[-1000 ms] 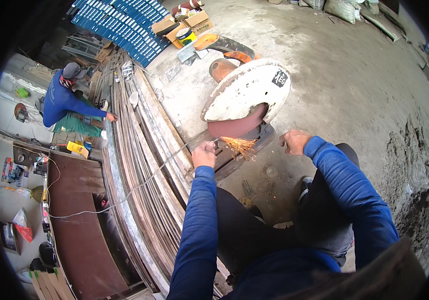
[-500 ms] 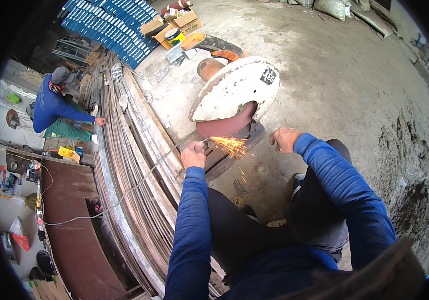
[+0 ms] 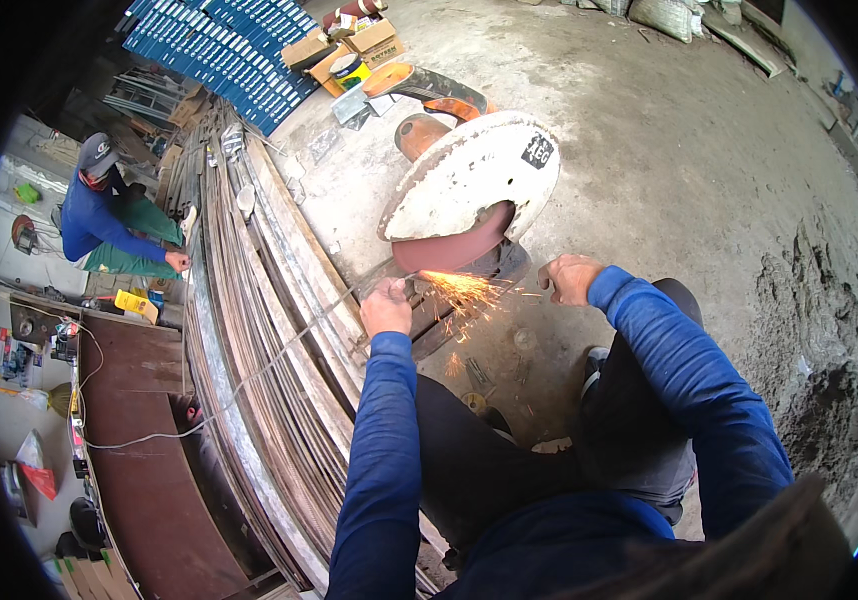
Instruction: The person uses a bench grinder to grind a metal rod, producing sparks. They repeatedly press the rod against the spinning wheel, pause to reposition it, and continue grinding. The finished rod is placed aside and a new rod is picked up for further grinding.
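A chop saw stands on the floor before me, with a worn white guard [image 3: 464, 185], a reddish-brown abrasive disc [image 3: 454, 246] and a dark metal base [image 3: 497, 272]. Sparks [image 3: 461, 289] spray rightward from the disc's lower edge. My left hand [image 3: 386, 307] is closed right beside that edge, on a small dark metal piece partly hidden by the fingers. To the right of the base, apart from the disc, my right hand [image 3: 571, 278] is curled; what it holds, if anything, is hidden. A long thin grey rod or cable [image 3: 271, 376] runs from the left toward my left hand.
Long metal bars [image 3: 254, 310] lie stacked at my left. Beyond them a person in blue [image 3: 99, 222] crouches near a brown metal sheet [image 3: 139, 420]. Blue stacked goods [image 3: 219, 55] and cardboard boxes [image 3: 374, 42] stand at the back. Rubble [image 3: 814, 350] lies along the right.
Sparks spread wider and farther down than before. The other person has shifted, with head and hand farther left and the hand lower. My hands stay almost where they were.
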A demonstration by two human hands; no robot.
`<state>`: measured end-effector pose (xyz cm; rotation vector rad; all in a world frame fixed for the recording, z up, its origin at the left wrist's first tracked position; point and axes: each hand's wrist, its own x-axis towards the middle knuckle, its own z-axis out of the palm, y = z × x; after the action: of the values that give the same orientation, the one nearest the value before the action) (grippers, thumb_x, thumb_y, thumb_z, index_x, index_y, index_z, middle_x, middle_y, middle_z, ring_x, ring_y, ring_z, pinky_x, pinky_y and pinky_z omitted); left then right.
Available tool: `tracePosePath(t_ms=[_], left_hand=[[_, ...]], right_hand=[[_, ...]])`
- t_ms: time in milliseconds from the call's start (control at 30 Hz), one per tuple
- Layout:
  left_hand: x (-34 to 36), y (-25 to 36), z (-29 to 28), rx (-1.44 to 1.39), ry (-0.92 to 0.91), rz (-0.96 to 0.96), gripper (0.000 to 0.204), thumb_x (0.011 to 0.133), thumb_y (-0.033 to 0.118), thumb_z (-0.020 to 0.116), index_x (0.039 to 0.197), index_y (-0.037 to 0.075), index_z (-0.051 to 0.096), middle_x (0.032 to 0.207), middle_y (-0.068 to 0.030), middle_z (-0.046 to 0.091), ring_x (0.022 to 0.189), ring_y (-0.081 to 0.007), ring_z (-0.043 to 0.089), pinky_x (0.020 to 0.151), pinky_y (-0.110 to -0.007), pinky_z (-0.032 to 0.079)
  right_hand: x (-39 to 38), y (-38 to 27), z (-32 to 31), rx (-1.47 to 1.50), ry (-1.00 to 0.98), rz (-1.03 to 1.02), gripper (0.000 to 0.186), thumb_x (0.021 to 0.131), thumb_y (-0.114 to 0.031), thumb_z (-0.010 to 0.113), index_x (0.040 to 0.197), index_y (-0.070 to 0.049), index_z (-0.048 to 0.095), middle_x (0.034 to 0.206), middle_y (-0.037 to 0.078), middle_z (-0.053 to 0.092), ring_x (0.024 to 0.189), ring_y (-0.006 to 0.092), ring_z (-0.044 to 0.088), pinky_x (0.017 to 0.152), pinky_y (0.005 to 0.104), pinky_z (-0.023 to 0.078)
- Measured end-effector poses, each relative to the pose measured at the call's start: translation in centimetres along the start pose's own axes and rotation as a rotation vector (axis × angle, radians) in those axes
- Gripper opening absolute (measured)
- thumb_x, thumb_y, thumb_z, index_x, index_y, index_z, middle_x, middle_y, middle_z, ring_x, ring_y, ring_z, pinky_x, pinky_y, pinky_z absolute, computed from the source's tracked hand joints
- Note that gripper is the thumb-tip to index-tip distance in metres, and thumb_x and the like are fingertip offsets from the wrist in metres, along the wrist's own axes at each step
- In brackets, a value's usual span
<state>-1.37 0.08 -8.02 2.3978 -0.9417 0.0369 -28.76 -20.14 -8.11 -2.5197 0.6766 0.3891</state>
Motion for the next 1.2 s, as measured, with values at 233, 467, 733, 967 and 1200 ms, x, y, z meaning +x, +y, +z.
tracePosePath(t_ms=[233, 467, 733, 967, 1200], left_hand=[[-0.1, 0.5, 0.0, 0.154, 0.075, 0.099, 0.017, 0.091, 0.026, 0.062, 0.090, 0.011, 0.072, 0.077, -0.0212, 0.068, 0.078, -0.0410, 0.066, 0.072, -0.049, 0.051], [-0.1, 0.7, -0.1, 0.164, 0.059, 0.075, 0.021, 0.092, 0.028, 0.059, 0.089, 0.011, 0.072, 0.080, -0.0208, 0.068, 0.079, -0.0413, 0.066, 0.073, -0.050, 0.051], [0.0, 0.1, 0.3, 0.118, 0.114, 0.142, 0.019, 0.091, 0.026, 0.061, 0.090, 0.010, 0.071, 0.081, -0.0184, 0.069, 0.076, -0.0389, 0.067, 0.072, -0.048, 0.052], [0.0, -2.0, 0.8, -0.491, -0.139, -0.117, 0.012, 0.092, 0.011, 0.065, 0.097, 0.000, 0.069, 0.071, -0.0061, 0.065, 0.058, -0.0132, 0.061, 0.054, -0.028, 0.048], [-0.1, -2.7, 1.0, -0.542, -0.146, -0.077, 0.014, 0.094, 0.008, 0.063, 0.103, -0.002, 0.066, 0.075, -0.0041, 0.064, 0.060, -0.0103, 0.059, 0.053, -0.024, 0.046]], right_hand=[[0.0, 0.1, 0.0, 0.004, 0.003, 0.003, 0.034, 0.072, -0.019, 0.072, 0.105, -0.010, 0.071, 0.100, 0.017, 0.070, 0.100, 0.0330, 0.067, 0.086, 0.0416, 0.053], [0.0, 0.2, 0.0, 0.011, 0.007, -0.005, 0.034, 0.072, -0.018, 0.072, 0.105, -0.010, 0.071, 0.100, 0.017, 0.070, 0.099, 0.0334, 0.067, 0.086, 0.0415, 0.053], [0.0, 0.2, 0.0, 0.006, 0.001, -0.003, 0.036, 0.072, -0.018, 0.071, 0.107, -0.010, 0.071, 0.101, 0.017, 0.070, 0.099, 0.0332, 0.067, 0.086, 0.0415, 0.053], [-0.1, 0.4, 0.2, -0.043, 0.034, -0.071, 0.038, 0.076, -0.019, 0.074, 0.112, -0.007, 0.066, 0.086, 0.013, 0.072, 0.091, 0.0308, 0.068, 0.080, 0.0424, 0.054], [-0.1, -0.1, -0.3, -0.006, 0.022, -0.035, 0.033, 0.073, -0.017, 0.071, 0.105, -0.008, 0.070, 0.100, 0.016, 0.071, 0.099, 0.0328, 0.067, 0.085, 0.0408, 0.053]])
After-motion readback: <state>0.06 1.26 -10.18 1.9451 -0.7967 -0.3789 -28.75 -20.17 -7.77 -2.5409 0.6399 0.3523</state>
